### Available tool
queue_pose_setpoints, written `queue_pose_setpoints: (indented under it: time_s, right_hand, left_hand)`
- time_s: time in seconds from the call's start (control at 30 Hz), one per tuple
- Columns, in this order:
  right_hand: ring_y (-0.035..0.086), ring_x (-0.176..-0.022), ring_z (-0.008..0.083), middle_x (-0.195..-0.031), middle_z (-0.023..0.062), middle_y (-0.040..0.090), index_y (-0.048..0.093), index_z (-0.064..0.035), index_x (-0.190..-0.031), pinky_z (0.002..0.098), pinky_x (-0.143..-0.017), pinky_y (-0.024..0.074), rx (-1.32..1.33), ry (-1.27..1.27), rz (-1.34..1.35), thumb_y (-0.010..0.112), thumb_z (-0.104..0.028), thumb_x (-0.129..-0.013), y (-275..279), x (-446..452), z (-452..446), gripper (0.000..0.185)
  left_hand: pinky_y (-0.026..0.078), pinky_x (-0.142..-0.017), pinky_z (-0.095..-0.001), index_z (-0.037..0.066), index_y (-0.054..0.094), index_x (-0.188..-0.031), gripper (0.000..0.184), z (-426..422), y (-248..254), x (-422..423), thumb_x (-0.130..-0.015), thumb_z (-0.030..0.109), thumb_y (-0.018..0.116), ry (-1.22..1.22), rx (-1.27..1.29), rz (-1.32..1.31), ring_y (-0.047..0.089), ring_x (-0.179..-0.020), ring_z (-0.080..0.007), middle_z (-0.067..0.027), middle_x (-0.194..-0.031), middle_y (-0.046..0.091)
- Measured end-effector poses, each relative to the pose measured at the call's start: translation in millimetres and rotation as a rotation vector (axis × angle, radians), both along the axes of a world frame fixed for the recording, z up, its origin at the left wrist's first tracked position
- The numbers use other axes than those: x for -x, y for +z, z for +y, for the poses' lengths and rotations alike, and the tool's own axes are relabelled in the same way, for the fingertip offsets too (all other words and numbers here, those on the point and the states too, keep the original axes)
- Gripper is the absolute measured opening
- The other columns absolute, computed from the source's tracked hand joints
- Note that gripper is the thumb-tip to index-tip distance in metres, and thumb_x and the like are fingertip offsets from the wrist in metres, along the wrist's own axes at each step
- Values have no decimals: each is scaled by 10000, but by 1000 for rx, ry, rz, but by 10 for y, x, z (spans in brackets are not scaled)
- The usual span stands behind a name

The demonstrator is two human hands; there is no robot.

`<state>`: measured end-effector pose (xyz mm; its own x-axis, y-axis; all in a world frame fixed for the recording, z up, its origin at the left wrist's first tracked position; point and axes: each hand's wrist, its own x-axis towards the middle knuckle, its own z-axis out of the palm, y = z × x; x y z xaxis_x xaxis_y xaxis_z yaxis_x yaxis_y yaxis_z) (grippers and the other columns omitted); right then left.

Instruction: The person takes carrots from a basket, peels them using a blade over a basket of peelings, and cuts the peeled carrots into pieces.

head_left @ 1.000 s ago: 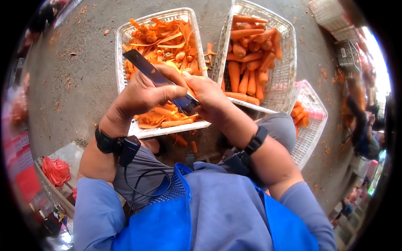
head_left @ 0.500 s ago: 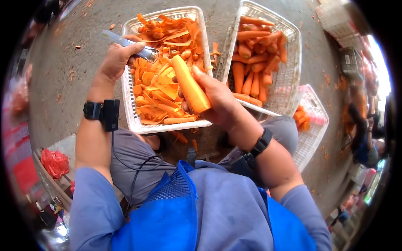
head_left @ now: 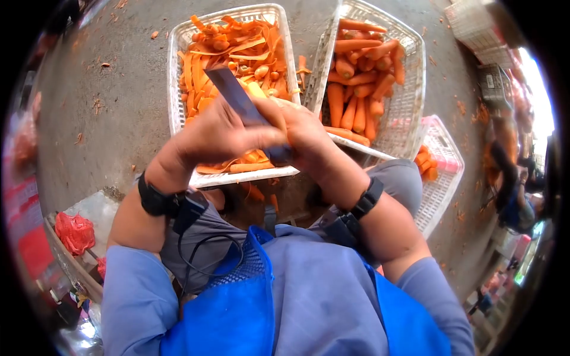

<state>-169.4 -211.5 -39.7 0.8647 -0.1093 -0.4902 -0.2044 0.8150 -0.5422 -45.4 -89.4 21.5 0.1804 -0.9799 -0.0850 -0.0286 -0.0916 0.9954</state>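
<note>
My left hand (head_left: 217,136) is closed around a flat, grey-blue peeler (head_left: 233,95), its thumb stretched along it toward my right hand. The peeler's lower end lies against my right hand and is blurred. My right hand (head_left: 307,133) grips a peeled carrot (head_left: 256,90); only a bit of its far end shows, the rest being covered by my hands and the peeler. Both hands meet above a white plastic crate (head_left: 173,77) heaped with orange peelings and carrot ends (head_left: 237,44).
Right of the peelings stands a second white crate (head_left: 420,77) of whole carrots (head_left: 359,77). A smaller crate (head_left: 442,184) with carrot pieces is by my right knee. A red plastic bag (head_left: 75,233) lies at left. Another person (head_left: 522,202) is at far right.
My left hand has swung down and right with the peeler, from beside the carrot onto it at my right hand. The carrot, in full view before, is now mostly hidden.
</note>
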Motion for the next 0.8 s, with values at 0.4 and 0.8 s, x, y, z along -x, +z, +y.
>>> queue_pose_setpoints:
  time_s: [0.4,0.8]
  right_hand:
    - [677,-729,201,-947,108,665,557,-11,-1200,294,-633,575,-163,57,-33,485,-330,-1064,207,129,-46,355]
    - [688,-879,202,-1046,145,672,537,36,-1291,304,-722,585,-125,-57,-85,475,-246,-1063,51,74,-108,368]
  left_hand:
    - [326,-472,-174,63,673,-992,140,286,-413,-1199,-889,150,706,589,-138,-19,442,-540,-25,10,-750,615]
    - [375,-525,-190,41,696,-912,87,52,205,-218,-882,121,683,277,-109,-14,518,-602,-38,-5,-757,640]
